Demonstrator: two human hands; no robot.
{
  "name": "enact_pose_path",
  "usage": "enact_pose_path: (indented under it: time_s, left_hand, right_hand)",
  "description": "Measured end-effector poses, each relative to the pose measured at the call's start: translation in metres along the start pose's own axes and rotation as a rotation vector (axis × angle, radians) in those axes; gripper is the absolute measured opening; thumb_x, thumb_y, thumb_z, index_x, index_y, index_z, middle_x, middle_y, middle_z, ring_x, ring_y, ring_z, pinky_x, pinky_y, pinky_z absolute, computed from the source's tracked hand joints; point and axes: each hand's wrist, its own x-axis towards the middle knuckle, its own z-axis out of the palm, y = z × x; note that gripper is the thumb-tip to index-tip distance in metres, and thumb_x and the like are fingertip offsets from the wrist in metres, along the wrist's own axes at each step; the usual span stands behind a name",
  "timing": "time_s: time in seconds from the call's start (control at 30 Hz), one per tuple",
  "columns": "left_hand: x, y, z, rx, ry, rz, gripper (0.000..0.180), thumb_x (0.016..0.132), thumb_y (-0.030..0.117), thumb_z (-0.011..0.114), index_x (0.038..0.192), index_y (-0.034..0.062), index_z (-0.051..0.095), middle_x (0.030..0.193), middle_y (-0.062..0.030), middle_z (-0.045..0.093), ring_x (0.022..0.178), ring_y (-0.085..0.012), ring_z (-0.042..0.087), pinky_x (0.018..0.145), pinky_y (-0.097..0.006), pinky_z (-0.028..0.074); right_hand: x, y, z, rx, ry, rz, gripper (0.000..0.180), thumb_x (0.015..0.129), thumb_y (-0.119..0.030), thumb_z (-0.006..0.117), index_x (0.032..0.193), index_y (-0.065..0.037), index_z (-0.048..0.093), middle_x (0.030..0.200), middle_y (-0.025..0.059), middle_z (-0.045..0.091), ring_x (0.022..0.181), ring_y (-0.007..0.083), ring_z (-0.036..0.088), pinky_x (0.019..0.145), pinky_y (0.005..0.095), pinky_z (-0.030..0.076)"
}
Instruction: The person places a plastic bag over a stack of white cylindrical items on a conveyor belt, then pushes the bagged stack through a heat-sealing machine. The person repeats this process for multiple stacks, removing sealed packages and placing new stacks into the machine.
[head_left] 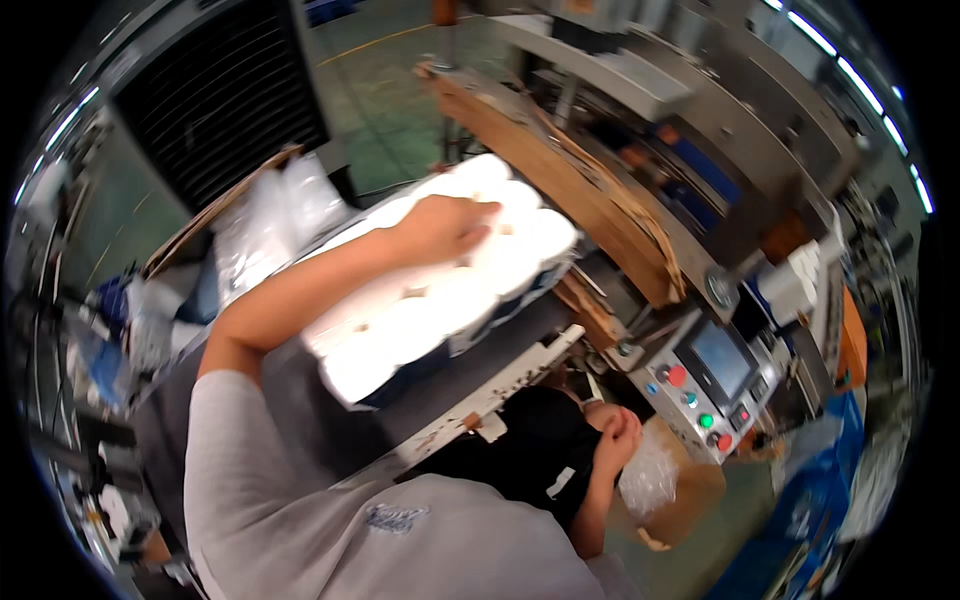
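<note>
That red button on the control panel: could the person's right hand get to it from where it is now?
Probably yes. The right hand hangs by the waist, holding nothing, and the red button sits just up and to its right on the control panel. Nothing shows between them. The left hand rests on the roll pack.

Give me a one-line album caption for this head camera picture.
Left hand pressing on a wrapped pack of white paper rolls beside a machine's control panel, right hand lowered nearby.
</note>
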Motion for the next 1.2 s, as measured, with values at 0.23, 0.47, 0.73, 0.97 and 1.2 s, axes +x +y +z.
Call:
enact_pose_path:
  time_s: [0.23, 0.47, 0.73, 0.97, 1.2]
  left_hand:
    - [-0.104, -0.071, -0.065, -0.648, 0.070, -0.461, 0.029, 0.090, 0.019, 0.054, 0.116, 0.0055, 0.059, 0.104, -0.0073, 0.062, 0.098, -0.0150, 0.057, 0.085, -0.029, 0.045]
    - [-0.296, -0.361, -0.017, 0.090, 0.741, -1.349, 0.030, 0.081, 0.014, 0.051, 0.107, 0.0048, 0.061, 0.102, -0.0156, 0.063, 0.097, -0.0253, 0.060, 0.082, -0.036, 0.048]
    - [-0.478, -0.458, 0.030, -1.082, 0.369, -1.953, 0.014, 0.089, 0.016, 0.052, 0.089, 0.0023, 0.052, 0.085, -0.0112, 0.051, 0.064, -0.0210, 0.049, 0.057, -0.032, 0.045]
    - [-0.370, -0.307, -0.008, -1.247, 0.442, -1.350, 0.013, 0.087, 0.014, 0.057, 0.077, 0.0118, 0.049, 0.063, 0.0032, 0.044, 0.056, -0.0095, 0.045, 0.047, -0.027, 0.037]
    - [-0.218, -0.255, -0.078, -0.299, 0.595, -1.120, 0.062, 0.074, 0.045, 0.071, 0.114, -0.0006, 0.058, 0.086, -0.0113, 0.065, 0.074, -0.0153, 0.061, 0.067, -0.026, 0.049]
  right_hand:
    - [-0.008, 0.022, -0.002, -0.052, -0.060, 0.028, 0.029, 0.088, -0.022, 0.051, 0.107, -0.002, 0.059, 0.110, 0.0141, 0.058, 0.103, 0.0322, 0.052, 0.091, 0.0379, 0.038]
    - [-0.004, 0.006, -0.002, -0.106, -0.074, 0.027, 0.030, 0.088, -0.023, 0.051, 0.108, -0.003, 0.059, 0.110, 0.0137, 0.058, 0.102, 0.0322, 0.052, 0.090, 0.0387, 0.039]
    - [0.010, 0.016, 0.039, -0.040, -0.133, -0.016, 0.030, 0.088, -0.023, 0.049, 0.108, -0.002, 0.058, 0.111, 0.0138, 0.057, 0.103, 0.0331, 0.051, 0.089, 0.0396, 0.040]
    - [-0.002, 0.009, 0.002, -0.112, -0.092, 0.006, 0.030, 0.088, -0.023, 0.050, 0.107, -0.002, 0.058, 0.110, 0.0139, 0.058, 0.103, 0.0330, 0.052, 0.089, 0.0395, 0.040]
    - [0.001, 0.006, 0.002, -0.072, -0.101, 0.027, 0.029, 0.085, -0.020, 0.050, 0.105, -0.002, 0.059, 0.110, 0.0147, 0.057, 0.102, 0.0335, 0.051, 0.090, 0.0402, 0.039]
